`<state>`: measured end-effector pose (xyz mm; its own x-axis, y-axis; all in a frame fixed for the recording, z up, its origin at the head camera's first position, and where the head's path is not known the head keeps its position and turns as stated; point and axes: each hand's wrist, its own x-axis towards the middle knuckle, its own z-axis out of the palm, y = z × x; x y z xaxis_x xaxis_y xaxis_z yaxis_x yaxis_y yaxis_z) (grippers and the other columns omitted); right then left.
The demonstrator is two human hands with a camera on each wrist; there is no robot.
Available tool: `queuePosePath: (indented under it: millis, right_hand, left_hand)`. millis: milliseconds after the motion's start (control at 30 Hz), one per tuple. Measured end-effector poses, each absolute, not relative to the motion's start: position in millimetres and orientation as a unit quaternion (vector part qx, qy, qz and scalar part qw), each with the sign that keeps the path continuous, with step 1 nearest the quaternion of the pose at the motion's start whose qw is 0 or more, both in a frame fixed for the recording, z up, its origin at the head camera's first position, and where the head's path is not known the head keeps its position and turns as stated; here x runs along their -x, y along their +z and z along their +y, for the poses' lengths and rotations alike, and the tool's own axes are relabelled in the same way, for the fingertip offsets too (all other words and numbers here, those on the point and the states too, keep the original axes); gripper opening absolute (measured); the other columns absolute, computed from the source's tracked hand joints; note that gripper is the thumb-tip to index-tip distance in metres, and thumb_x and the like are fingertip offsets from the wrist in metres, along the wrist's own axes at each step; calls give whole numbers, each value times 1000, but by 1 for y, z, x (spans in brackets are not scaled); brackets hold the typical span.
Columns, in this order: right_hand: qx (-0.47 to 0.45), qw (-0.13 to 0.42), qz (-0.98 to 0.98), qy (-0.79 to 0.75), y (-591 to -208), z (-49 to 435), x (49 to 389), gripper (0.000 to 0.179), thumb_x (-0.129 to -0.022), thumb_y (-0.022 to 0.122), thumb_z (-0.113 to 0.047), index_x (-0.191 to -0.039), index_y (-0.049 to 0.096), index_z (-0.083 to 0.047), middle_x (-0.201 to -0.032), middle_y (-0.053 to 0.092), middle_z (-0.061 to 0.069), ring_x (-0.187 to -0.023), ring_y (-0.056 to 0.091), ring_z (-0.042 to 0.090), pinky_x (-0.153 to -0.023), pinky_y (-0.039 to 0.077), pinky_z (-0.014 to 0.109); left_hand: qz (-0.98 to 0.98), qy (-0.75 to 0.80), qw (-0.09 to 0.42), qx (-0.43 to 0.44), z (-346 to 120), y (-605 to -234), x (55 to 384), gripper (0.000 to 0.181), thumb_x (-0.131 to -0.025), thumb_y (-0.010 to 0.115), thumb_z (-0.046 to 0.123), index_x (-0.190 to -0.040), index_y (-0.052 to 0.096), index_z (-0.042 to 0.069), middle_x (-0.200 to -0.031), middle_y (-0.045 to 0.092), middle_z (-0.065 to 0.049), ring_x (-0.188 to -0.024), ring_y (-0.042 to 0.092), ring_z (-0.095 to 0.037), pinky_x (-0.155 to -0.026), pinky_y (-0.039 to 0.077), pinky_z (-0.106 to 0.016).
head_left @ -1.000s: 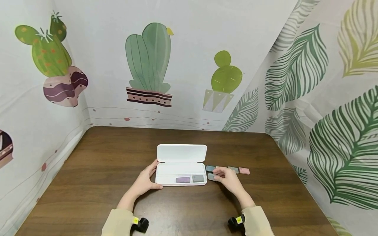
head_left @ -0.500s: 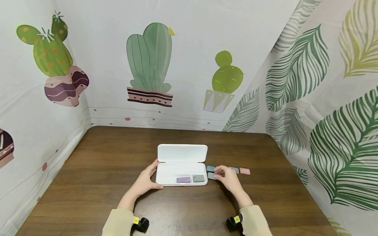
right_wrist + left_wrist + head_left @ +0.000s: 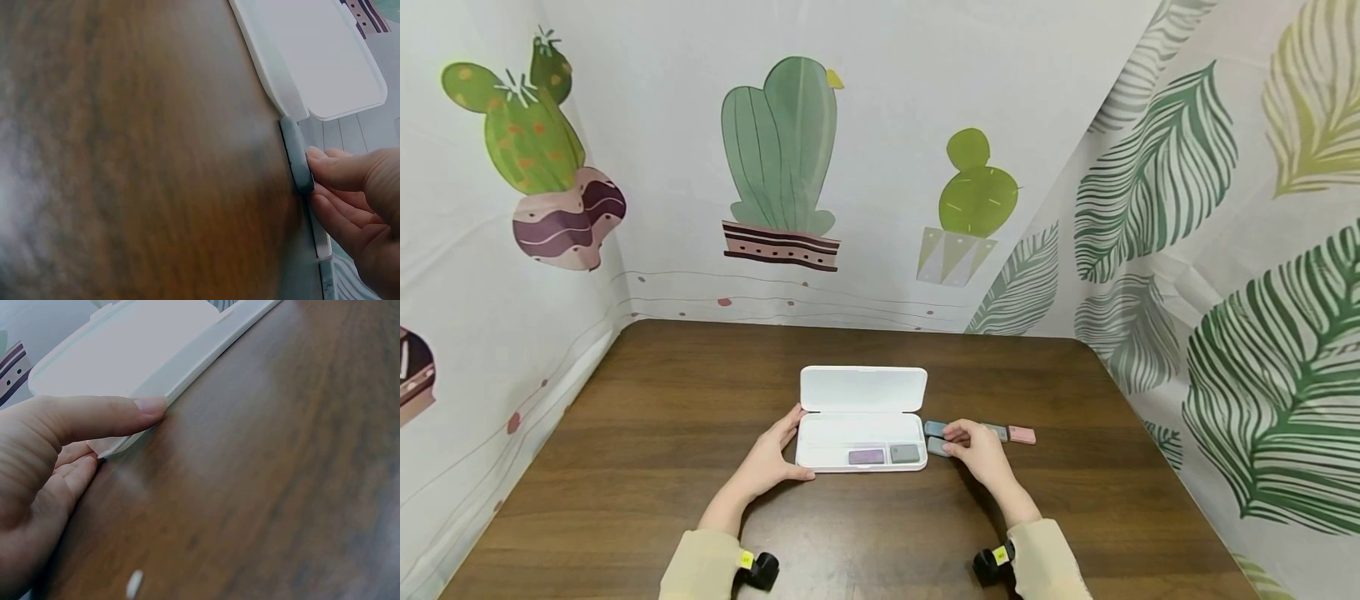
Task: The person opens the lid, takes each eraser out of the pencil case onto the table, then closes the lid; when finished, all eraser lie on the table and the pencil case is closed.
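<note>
Clasping left end of smooth, round-cornered white case (image 3: 850,428), left hand (image 3: 765,460); right hand (image 3: 980,454) touching rounded grey block (image 3: 936,447), pinch unclear, just right of case on wood-grained table (image 3: 865,525).

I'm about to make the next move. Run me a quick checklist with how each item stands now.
1. Lid of the white case open: ok.
2. Case braced: ok, the left hand holds its left end.
3. Room inside: ok, the long back compartment looks bare in the head view.
4. Right hand firm on the grey-blue block beside the case: cannot tell; the thumb touches it, but the far side is hidden.
5. All blocks in the case: not ok, the pink block lies on the table.
</note>
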<state>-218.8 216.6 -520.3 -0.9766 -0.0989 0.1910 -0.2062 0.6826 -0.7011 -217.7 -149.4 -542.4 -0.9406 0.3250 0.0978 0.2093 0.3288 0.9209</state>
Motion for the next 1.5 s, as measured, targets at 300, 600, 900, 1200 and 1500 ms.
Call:
queuePosePath:
  millis: [300,600,900,1200,1500]
  right_hand:
    - [-86,94,-908,400,-514,210,218,16,-77,77,4,-89,71,-4,-83,72,5,-77,67,17,-71,61,27]
    - [-136,92,-894,416,-499,178,216,15,-78,78,1,-91,72,-5,-85,73,4,-79,69,18,-74,62,30]
    - [-190,74,-893,402,-486,144,209,17,-79,77,0,-96,71,-1,-90,73,8,-81,70,21,-77,63,34]
    - [-232,44,-895,378,-491,123,207,21,-83,75,-4,-104,71,-2,-101,73,10,-90,70,23,-81,62,33]
    - [-250,17,-902,352,-497,111,204,22,-84,74,-7,-106,71,-2,-103,74,10,-92,70,23,-82,61,33]
  left_hand:
    - [816,552,48,-166,-150,-543,218,113,-63,90,2,-151,20,-10,-154,28,-31,-140,34,-44,-116,32,-45]
    - [813,556,48,-168,-149,-543,218,114,-63,90,2,-151,20,-10,-154,28,-31,-140,34,-44,-116,32,-45]
    - [808,563,52,-166,-149,-541,216,114,-63,90,1,-152,20,-9,-154,29,-31,-141,34,-43,-116,32,-44]
    - [810,559,42,-173,-150,-543,217,114,-63,90,2,-151,20,-10,-153,29,-32,-141,34,-44,-116,32,-45]
    - [809,560,41,-175,-149,-544,218,113,-63,90,2,-151,20,-10,-153,30,-32,-140,34,-44,-116,32,-45]
